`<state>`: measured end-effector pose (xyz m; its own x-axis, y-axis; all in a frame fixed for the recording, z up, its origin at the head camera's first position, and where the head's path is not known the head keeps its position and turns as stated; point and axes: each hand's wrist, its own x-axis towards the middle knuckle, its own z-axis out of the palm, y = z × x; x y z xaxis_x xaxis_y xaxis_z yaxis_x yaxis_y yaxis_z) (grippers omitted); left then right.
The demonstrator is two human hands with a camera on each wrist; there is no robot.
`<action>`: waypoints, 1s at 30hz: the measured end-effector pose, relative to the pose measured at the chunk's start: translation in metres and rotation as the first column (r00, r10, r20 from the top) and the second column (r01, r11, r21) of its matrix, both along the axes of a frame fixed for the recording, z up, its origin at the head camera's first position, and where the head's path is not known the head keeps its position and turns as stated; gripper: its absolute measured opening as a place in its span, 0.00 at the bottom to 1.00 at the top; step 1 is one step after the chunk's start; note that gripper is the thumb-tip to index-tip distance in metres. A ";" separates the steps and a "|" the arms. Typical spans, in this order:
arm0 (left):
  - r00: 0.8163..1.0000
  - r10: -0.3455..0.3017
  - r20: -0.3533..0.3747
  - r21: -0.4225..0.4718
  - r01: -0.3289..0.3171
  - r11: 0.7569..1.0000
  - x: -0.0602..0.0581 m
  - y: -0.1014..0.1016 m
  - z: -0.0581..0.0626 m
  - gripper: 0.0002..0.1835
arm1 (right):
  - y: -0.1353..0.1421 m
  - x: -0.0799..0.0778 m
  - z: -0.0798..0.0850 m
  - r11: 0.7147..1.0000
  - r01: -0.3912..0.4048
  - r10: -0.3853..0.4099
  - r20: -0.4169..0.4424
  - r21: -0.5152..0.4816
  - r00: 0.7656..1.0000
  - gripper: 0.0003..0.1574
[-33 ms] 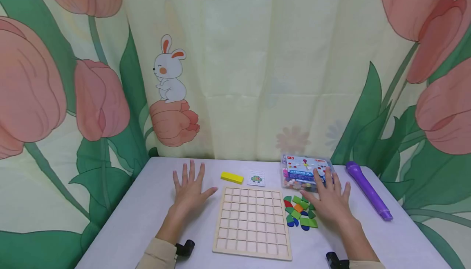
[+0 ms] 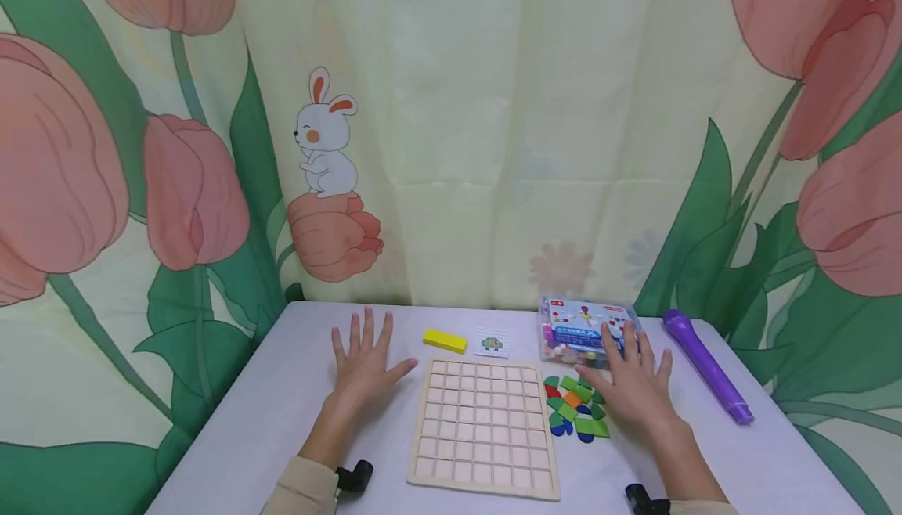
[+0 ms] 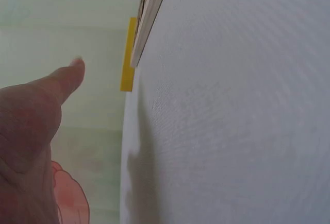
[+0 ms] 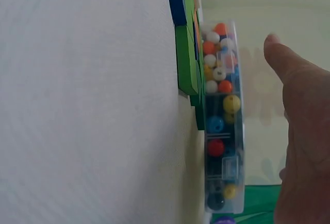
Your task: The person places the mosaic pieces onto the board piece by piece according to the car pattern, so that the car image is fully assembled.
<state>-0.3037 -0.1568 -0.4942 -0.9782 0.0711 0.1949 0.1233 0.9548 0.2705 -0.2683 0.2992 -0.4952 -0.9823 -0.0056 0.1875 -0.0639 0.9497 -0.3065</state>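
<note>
we find the left hand (image 2: 362, 374) and right hand (image 2: 634, 391) spread, gripping nothing; coloured pieces (image 2: 573, 400) lie at lower centre-right, just left of the right hand, the nearer, beside the grid board (image 2: 483, 430).

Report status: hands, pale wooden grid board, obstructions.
Left hand, right hand spread, holding nothing. Grid board bare between them. Flat assorted-colour pieces beside its right edge; nothing covering it.

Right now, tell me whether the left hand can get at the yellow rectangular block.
Probably yes: the left hand is spread open and holds nothing, and the head view shows nothing standing between it and the yellow rectangular block.
</note>
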 end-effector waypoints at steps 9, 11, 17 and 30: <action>1.000 0.008 -0.020 -0.012 -0.008 1.000 -0.001 0.000 -0.002 0.56 | 0.001 -0.001 -0.005 1.000 -0.005 0.005 -0.021 -0.011 1.000 0.64; 1.000 0.005 -0.026 -0.015 -0.006 1.000 -0.001 -0.001 -0.002 0.56 | 0.000 -0.001 -0.004 1.000 -0.008 0.008 -0.025 -0.016 1.000 0.63; 1.000 -0.014 -0.006 0.000 0.014 1.000 0.000 -0.003 0.003 0.57 | -0.001 -0.001 0.001 0.999 -0.003 0.001 -0.077 -0.036 0.997 0.61; 0.961 -0.235 0.146 0.167 0.210 0.963 0.005 -0.012 0.006 0.65 | -0.006 0.000 0.018 0.926 -0.163 0.108 -0.177 -0.340 0.978 0.36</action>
